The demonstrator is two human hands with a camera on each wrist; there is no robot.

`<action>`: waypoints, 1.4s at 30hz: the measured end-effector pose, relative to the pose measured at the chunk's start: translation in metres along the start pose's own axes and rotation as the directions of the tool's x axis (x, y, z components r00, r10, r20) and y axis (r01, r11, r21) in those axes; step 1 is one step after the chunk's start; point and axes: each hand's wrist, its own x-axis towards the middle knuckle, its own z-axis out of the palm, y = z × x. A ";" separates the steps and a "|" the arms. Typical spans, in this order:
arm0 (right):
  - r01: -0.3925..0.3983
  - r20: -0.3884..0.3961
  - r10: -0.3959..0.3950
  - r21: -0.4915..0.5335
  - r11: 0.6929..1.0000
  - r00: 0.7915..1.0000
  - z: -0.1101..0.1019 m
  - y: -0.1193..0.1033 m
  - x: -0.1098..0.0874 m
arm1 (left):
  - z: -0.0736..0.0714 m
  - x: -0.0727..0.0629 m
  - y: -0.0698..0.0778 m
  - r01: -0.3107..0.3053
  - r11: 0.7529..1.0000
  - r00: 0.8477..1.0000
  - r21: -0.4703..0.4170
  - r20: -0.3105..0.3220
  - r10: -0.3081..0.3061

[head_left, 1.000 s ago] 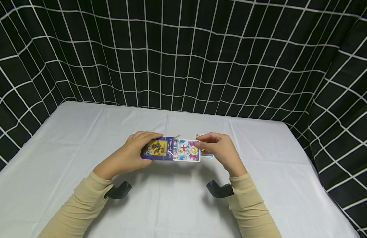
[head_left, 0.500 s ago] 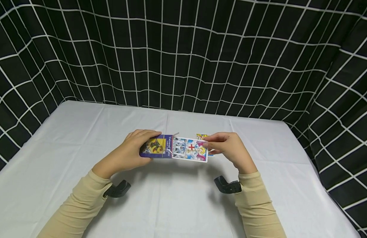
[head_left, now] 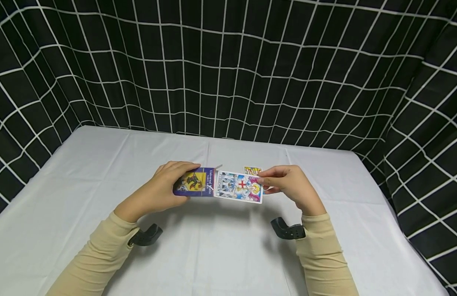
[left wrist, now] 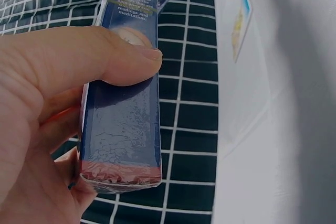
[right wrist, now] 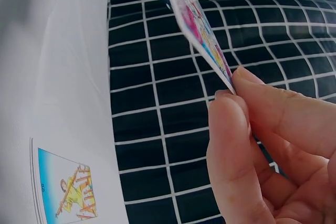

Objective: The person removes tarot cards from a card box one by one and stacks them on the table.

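A blue tarot card box (head_left: 194, 182) is gripped across its sides by my left hand (head_left: 162, 190); in the left wrist view the thumb lies along the narrow printed side of the box (left wrist: 126, 124). Its open end faces right, with a small flap sticking up. A tarot card (head_left: 238, 187), picture side up, has its left end at the box's mouth. My right hand (head_left: 293, 185) pinches the card's right end between thumb and fingers, seen edge-on as a thin card (right wrist: 202, 38) in the right wrist view. Both are held above the table.
Beyond the held card, another tarot card (head_left: 252, 170) lies on the white-covered table (head_left: 213, 250), partly hidden; the right wrist view shows this yellow-figured card (right wrist: 68, 184) whole, with edges of others under it. A black gridded curtain (head_left: 228, 74) encloses the back and sides.
My right hand has moved right, drawing the tarot card out of the box until almost its whole face shows. The left hand and box have shifted only slightly.
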 end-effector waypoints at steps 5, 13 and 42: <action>-0.011 0.012 0.011 0.003 1.000 1.000 -0.003 0.000 -0.002 | 0.000 0.000 -0.001 0.007 1.000 1.000 -0.008 -0.006 -0.007; -0.044 0.051 0.043 0.026 0.999 0.998 -0.008 0.001 -0.002 | 0.000 0.000 -0.002 -0.001 1.000 1.000 -0.004 -0.010 0.001; -0.176 0.113 0.150 0.268 0.947 0.982 -0.016 0.020 0.008 | 0.000 -0.001 -0.003 -0.011 1.000 1.000 0.002 -0.016 0.011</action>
